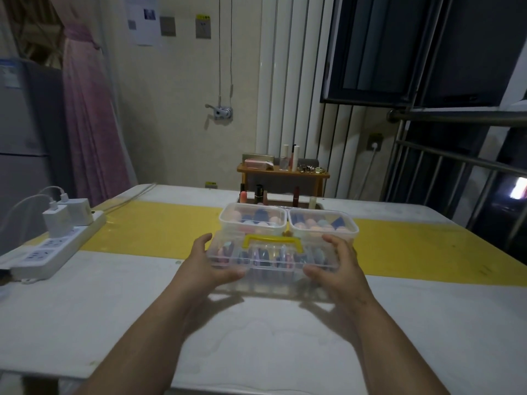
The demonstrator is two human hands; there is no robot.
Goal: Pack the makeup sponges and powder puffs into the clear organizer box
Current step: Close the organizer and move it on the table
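Organizer box [273, 260], clear with yellow handle [272, 242], near the middle of the desk [256, 323]; contact with the surface unclear. Left hand [211, 266] grips its left end, right hand [339, 269] its right end, fingers curled round the corners. Coloured sponges and puffs [256, 256] show inside. Two clear tubs [252, 220] of sponges just behind. Power strip [48, 246] far left

Clear yellow-handled organizer box [271, 277] — colourful sponges [224, 253] inside
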